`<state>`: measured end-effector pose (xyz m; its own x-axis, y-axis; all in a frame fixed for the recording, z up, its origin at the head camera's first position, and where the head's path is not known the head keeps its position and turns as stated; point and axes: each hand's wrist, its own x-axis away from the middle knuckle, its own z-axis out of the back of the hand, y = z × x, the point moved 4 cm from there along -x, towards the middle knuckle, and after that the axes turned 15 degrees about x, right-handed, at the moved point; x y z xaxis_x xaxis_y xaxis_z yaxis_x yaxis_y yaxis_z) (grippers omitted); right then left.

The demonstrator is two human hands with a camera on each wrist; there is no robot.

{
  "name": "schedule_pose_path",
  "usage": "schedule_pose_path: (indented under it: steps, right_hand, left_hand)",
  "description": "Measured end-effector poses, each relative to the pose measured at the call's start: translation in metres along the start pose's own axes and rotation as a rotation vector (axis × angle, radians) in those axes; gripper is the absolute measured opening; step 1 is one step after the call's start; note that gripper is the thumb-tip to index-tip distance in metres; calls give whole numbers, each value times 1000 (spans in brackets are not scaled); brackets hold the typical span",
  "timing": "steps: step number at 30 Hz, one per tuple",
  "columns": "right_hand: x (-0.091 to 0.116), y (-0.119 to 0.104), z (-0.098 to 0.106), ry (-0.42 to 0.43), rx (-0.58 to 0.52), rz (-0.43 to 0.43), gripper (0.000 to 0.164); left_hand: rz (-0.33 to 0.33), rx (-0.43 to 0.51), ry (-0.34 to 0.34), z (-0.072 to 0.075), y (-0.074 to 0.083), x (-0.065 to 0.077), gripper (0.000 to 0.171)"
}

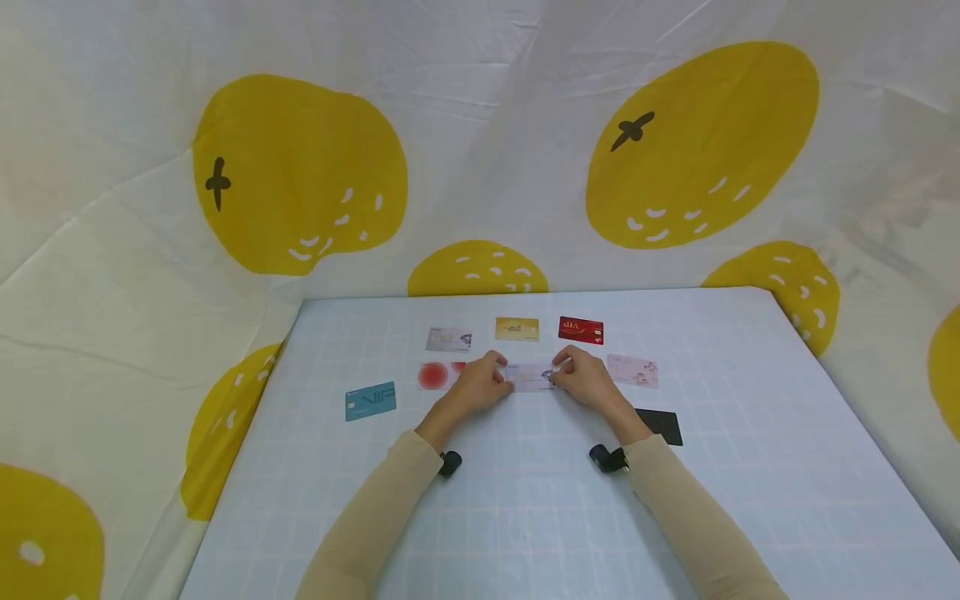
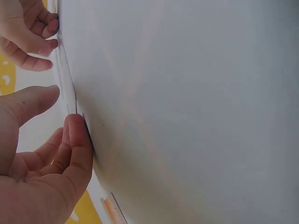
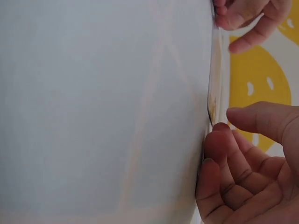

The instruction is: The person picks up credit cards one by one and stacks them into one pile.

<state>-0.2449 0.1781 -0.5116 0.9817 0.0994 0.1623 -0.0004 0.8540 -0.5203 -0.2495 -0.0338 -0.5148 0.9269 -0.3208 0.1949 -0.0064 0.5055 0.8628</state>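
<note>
A pale lilac card (image 1: 528, 377) lies flat on the table, between my two hands. At its left end is my left hand (image 1: 480, 383). In the left wrist view its fingertips (image 2: 78, 128) rest on the table by the card, with the thumb held apart. The right hand (image 1: 588, 379) is at the card's right end. Its fingertips (image 3: 218, 142) touch the card's near corner in the right wrist view, its thumb also apart. A white card with red circles (image 1: 432, 376) is partly hidden behind the left hand.
A silver card (image 1: 448, 339), gold card (image 1: 517, 329) and red VIP card (image 1: 581, 330) lie along the back. A teal VIP card (image 1: 371, 402) is on the left. On the right are a pink floral card (image 1: 633, 371) and a black card (image 1: 663, 426), partly covered by the right arm.
</note>
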Motion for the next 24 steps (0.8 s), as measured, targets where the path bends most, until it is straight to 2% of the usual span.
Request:
schedule_pose_path:
  steps: [8, 15, 24]
  right_hand:
    - [11, -12, 4, 18, -25, 35, 24]
    - [34, -28, 11, 62, -39, 82, 23]
    - [58, -45, 10, 90, -51, 185, 25]
  left_hand:
    - [-92, 11, 43, 9, -4, 19, 37]
    - [-53, 74, 62, 18, 2, 48, 38]
    - [-73, 73, 109, 27, -3, 86, 36]
